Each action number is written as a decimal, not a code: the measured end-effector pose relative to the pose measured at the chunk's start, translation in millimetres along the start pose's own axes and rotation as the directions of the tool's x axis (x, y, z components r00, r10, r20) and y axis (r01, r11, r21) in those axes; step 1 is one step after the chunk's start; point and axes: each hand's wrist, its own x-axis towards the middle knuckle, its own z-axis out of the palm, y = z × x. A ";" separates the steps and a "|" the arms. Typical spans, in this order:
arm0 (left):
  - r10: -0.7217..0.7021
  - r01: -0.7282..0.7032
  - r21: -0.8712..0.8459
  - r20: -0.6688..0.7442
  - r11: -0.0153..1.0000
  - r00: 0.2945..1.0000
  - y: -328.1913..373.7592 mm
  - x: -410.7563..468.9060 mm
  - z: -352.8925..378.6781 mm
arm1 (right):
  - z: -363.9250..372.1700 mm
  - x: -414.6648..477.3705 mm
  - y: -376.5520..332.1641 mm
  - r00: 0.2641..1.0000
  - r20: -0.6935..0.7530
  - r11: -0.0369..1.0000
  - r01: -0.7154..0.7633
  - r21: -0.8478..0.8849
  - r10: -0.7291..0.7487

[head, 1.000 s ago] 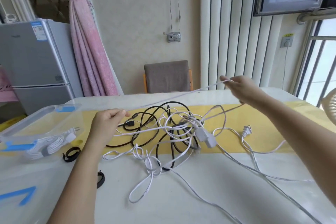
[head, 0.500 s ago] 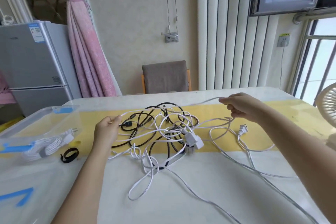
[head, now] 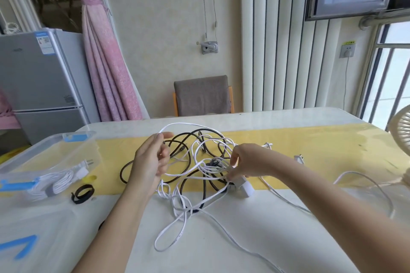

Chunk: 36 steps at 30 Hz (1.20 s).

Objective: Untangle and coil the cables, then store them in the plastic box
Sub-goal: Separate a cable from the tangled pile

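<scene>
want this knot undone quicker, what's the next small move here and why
Probably lift the white cable loop held by the left grip up and clear of the black cable, while the right grip pins the strands by the adapter: that loop already arcs free above the others.

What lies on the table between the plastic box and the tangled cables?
In the head view, a black strap loop lies beside the plastic box, and the left forearm crosses the stretch before the tangled cables.
</scene>
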 end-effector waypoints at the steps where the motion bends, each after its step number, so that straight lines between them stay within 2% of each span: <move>1: 0.017 -0.020 0.084 0.034 0.996 0.999 -0.2 -2.4 2.2 | -0.6 -1.3 -2.1 1.000 0.026 1.000 -0.009 -0.019 0.010; 4: 0.062 -0.112 0.346 0.152 0.931 0.986 -6.1 -10.2 14.7 | 0.3 -4.3 -7.0 0.997 0.076 0.998 -0.029 -0.051 0.033; 7: 0.076 -0.243 0.565 0.303 0.789 0.950 -19.5 -14.4 26.0 | 1.3 -6.6 -4.9 0.998 0.036 0.998 -0.048 0.034 0.047; 9: 0.024 -0.254 0.686 0.327 0.682 0.945 -25.4 -14.3 29.0 | -8.0 -8.2 -1.4 0.999 0.022 0.995 -0.050 0.090 0.049; 10: 0.002 -0.229 0.707 0.306 0.669 0.952 -25.7 -12.4 29.4 | -14.7 -8.2 0.5 0.999 0.020 0.993 -0.041 0.114 0.039; 14: -0.018 -0.181 0.679 0.275 0.712 0.961 -23.7 -14.3 32.5 | -42.4 -7.1 0.8 0.996 -0.078 0.983 0.056 0.176 -0.043; 16: 0.002 -0.176 0.676 0.250 0.715 0.968 -26.2 -16.4 34.4 | -50.4 -1.7 -5.9 0.979 -0.168 0.989 0.131 0.075 -0.117; 18: 0.016 -0.147 0.622 0.212 0.769 0.977 -30.8 -17.0 33.7 | -52.7 6.7 -15.8 0.955 -0.210 0.977 0.212 -0.022 -0.211; 20: 0.011 -0.098 0.553 0.158 0.827 0.987 -30.9 -15.7 33.2 | -49.4 16.9 -25.1 0.937 -0.192 0.956 0.282 -0.082 -0.293; 23: 0.007 -0.062 0.505 0.111 0.861 0.994 -30.3 -15.5 32.8 | -42.0 31.6 -34.2 0.932 -0.064 0.924 0.343 -0.167 -0.357; 25: 0.026 -0.078 0.530 0.104 0.844 0.994 -32.3 -15.0 32.0 | -37.2 40.7 -39.7 0.930 0.026 0.908 0.365 -0.207 -0.368; 27: 0.045 -0.093 0.584 0.096 0.806 0.994 -34.5 -12.9 30.3 | -28.6 54.2 -42.1 0.927 0.028 0.909 0.371 -0.188 -0.373; 30: 0.042 -0.090 0.670 0.087 0.737 0.995 -34.5 -10.9 27.1 | -9.7 76.5 -39.4 0.930 -0.137 0.936 0.324 -0.135 -0.341; 34: -0.064 -0.094 0.829 0.154 0.551 0.986 -30.4 -13.3 21.9 | -6.3 79.7 -20.2 0.894 -0.364 0.965 0.238 -0.108 -0.261; 36: -0.124 -0.095 0.838 0.190 0.538 0.974 -27.8 -16.2 22.5 | -17.2 63.8 -9.9 0.875 -0.433 0.975 0.218 -0.049 -0.217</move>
